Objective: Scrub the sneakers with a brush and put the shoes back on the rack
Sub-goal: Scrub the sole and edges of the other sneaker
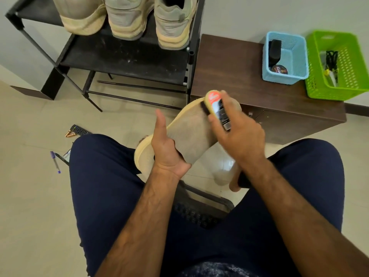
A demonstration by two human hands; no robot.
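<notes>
A beige sneaker (191,132) is held sole-up over my lap, its toe pointing toward the wooden bench. My left hand (167,150) grips its heel half from below, thumb sticking up. My right hand (239,132) grips a wooden shoe brush (216,105) with an orange label and presses its black bristles onto the sole near the toe. Three more beige sneakers (127,17) stand on the top shelf of the black shoe rack (123,60), heels toward me.
A low brown wooden bench (235,76) carries a blue basket (284,58) with polish items and a green basket (339,66). On the tiled floor lie a remote control (79,130) and a purple pen (55,161). A dark chair edge (199,208) shows between my legs.
</notes>
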